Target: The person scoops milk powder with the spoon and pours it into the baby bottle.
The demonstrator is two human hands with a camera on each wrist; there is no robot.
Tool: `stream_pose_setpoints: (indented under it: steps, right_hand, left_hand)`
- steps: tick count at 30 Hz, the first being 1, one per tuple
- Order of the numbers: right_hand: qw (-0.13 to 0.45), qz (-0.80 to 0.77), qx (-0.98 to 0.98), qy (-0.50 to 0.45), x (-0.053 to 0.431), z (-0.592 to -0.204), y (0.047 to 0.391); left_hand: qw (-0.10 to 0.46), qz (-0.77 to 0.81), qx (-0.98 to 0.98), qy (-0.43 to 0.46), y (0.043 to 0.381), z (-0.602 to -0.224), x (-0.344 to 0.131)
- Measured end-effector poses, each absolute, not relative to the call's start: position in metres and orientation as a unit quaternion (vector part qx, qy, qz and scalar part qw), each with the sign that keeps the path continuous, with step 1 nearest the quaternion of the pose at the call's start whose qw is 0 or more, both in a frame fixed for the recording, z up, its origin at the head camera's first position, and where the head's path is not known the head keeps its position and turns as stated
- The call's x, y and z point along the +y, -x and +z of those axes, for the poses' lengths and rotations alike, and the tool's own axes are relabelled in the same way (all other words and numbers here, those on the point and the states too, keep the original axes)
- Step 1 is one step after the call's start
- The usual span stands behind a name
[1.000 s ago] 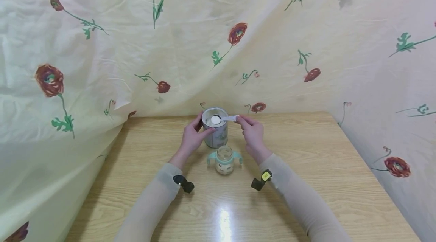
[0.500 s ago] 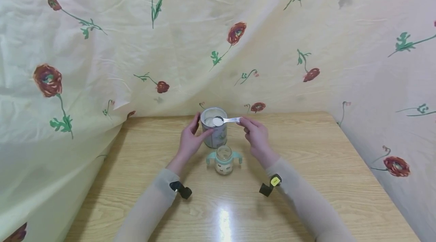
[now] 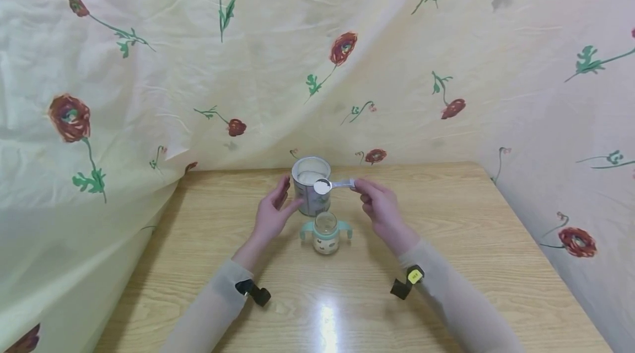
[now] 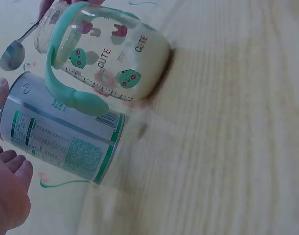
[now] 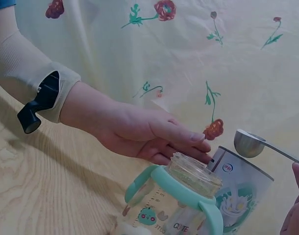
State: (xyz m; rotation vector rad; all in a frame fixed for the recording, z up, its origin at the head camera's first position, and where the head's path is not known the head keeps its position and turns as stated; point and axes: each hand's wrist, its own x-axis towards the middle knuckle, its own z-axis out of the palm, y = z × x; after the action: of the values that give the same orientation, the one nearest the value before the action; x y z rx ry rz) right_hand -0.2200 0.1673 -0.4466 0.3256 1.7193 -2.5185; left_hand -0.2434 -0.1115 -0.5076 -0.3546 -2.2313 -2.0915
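Right hand [image 3: 383, 207] on partly hidden scoop [image 3: 324, 186]

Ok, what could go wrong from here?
Powder might spill: the scoop is loaded and uncovered, and the right grip pinches only its handle end. The cup could tip if bumped: neither the left grip nor the right holds it, and it stands close to the can.
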Motion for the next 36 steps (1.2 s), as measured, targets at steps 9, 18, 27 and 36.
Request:
stream_pose_setpoints:
  steps: [9, 18, 27, 36]
  right_hand:
    - [0.062, -0.793, 0.599, -0.086, 0.176, -0.449, 0.200]
    - [0.067, -0.771, 0.628, -0.087, 0.180, -0.457, 0.184]
    - [0.068, -0.755, 0.648, -0.079, 0.186, -0.465, 0.181]
    - [0.053, -0.734, 0.674, -0.064, 0.189, -0.470, 0.181]
  left_hand:
    - [0.005, -0.670, -0.734, 0.113, 0.226, -0.510, -0.117]
    - [-0.014, -0.652, -0.746, 0.134, 0.214, -0.509, -0.120]
    - [-0.088, -0.627, -0.754, 0.176, 0.208, -0.511, -0.113]
    - [-0.103, -0.599, -0.763, 0.218, 0.209, -0.513, -0.106]
